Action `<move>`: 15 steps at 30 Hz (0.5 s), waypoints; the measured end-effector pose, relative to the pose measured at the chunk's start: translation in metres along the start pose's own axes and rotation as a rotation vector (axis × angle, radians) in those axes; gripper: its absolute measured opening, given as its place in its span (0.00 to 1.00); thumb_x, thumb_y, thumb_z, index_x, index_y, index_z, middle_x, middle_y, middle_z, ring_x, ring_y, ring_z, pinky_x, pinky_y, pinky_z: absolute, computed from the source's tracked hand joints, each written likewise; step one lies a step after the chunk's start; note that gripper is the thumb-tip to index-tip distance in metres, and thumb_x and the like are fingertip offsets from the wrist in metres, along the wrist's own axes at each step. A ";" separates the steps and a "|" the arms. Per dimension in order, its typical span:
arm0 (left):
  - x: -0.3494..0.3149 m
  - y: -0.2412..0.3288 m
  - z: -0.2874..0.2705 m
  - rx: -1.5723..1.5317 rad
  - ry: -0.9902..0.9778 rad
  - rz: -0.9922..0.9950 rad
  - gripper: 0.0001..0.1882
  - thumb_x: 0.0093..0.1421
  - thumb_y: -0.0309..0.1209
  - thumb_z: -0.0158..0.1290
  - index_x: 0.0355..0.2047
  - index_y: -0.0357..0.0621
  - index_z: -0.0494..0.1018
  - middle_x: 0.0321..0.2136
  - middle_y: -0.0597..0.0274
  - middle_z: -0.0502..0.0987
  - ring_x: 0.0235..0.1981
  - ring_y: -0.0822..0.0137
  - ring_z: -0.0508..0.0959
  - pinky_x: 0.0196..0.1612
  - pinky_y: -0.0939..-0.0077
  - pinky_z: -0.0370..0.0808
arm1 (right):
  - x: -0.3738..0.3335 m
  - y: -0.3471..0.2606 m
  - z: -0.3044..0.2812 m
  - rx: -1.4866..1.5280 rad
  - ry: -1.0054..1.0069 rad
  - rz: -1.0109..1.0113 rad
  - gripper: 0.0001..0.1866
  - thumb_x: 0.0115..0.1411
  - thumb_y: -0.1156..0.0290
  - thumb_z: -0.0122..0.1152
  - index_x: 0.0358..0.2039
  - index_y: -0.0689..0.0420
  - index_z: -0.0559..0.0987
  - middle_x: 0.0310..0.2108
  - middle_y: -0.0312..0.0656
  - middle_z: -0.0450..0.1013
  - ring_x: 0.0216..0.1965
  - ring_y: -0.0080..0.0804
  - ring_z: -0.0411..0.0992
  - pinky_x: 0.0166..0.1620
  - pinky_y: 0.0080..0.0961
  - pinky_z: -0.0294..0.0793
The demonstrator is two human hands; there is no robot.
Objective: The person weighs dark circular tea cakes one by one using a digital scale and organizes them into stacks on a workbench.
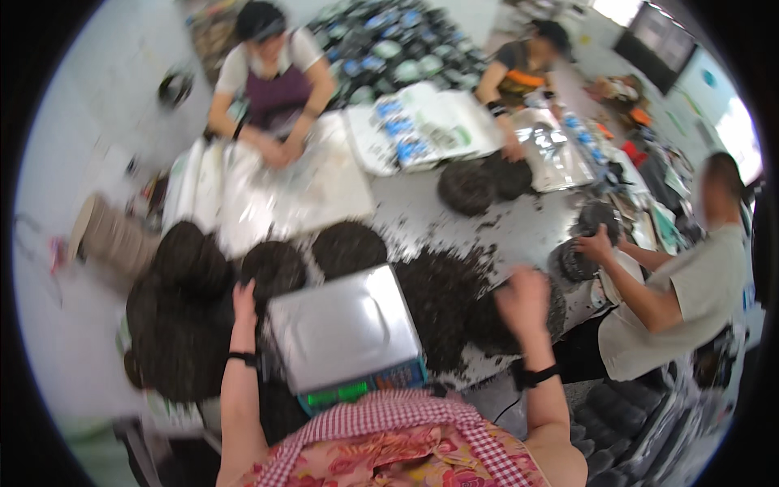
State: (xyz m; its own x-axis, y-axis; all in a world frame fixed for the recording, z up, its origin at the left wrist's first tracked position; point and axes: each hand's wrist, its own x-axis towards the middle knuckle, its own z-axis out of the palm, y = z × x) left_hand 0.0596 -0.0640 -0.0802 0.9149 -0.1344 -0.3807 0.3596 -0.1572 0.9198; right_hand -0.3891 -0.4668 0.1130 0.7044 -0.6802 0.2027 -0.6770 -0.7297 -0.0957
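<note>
My left hand [244,302] is at the near left edge of a dark round cake of dried, leafy material [274,271], its fingers stretched forward and apparently empty. Over another dark round cake [485,318] on the right is my right hand [523,299], its fingers smeared by motion. Between my arms stands a scale with a bare metal plate [345,329] and a lit green display [337,394]. Loose dark flakes [438,296] are heaped between the scale and my right hand. Beyond the scale lies one more dark cake [350,249].
Dark cakes [178,325] are piled at my left. Across the metal table [406,211], two people work at white sheets [300,183] and clear bags [552,150]. At right, a person holds a dark round cake [599,217]. Filled packages [389,45] are heaped behind.
</note>
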 end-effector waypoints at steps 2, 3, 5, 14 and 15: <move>-0.075 0.023 0.018 -0.146 -0.020 0.147 0.28 0.56 0.30 0.52 0.56 0.36 0.57 0.54 0.52 0.64 0.55 0.62 0.64 0.54 0.74 0.61 | -0.030 0.092 0.018 0.053 0.399 0.235 0.34 0.44 0.61 0.65 0.48 0.69 0.67 0.47 0.58 0.66 0.52 0.53 0.62 0.54 0.43 0.60; -0.110 0.026 0.009 -0.032 -0.092 0.253 0.29 0.57 0.29 0.52 0.57 0.37 0.56 0.57 0.52 0.60 0.58 0.60 0.60 0.57 0.70 0.58 | -0.045 0.128 0.017 0.230 0.272 0.441 0.43 0.46 0.55 0.67 0.54 0.70 0.61 0.54 0.61 0.59 0.57 0.54 0.57 0.58 0.42 0.56; -0.178 0.028 -0.009 0.293 -0.230 0.361 0.29 0.55 0.30 0.53 0.57 0.42 0.57 0.58 0.52 0.58 0.61 0.57 0.55 0.59 0.64 0.56 | -0.081 0.188 0.054 0.447 -0.133 0.724 0.47 0.49 0.53 0.65 0.59 0.70 0.54 0.60 0.58 0.52 0.60 0.49 0.53 0.59 0.38 0.54; -0.295 -0.100 -0.159 0.996 0.607 0.239 0.39 0.46 0.36 0.61 0.54 0.31 0.57 0.51 0.38 0.63 0.54 0.45 0.63 0.56 0.60 0.60 | -0.076 0.164 0.039 0.829 0.300 0.484 0.29 0.53 0.68 0.62 0.51 0.68 0.64 0.49 0.51 0.66 0.48 0.41 0.66 0.50 0.34 0.66; -0.297 -0.129 -0.169 1.074 0.735 0.129 0.42 0.44 0.38 0.63 0.54 0.30 0.56 0.51 0.38 0.63 0.54 0.46 0.63 0.56 0.60 0.61 | -0.074 0.137 0.022 1.235 0.293 0.537 0.26 0.54 0.72 0.60 0.51 0.68 0.64 0.48 0.49 0.66 0.47 0.38 0.67 0.49 0.33 0.67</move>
State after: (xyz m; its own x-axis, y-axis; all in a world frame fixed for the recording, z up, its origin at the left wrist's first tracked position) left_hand -0.2270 0.1617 -0.0696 0.9401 0.3016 0.1590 0.2497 -0.9266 0.2811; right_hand -0.5293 -0.5187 0.0631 0.2446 -0.9685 0.0475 -0.1130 -0.0771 -0.9906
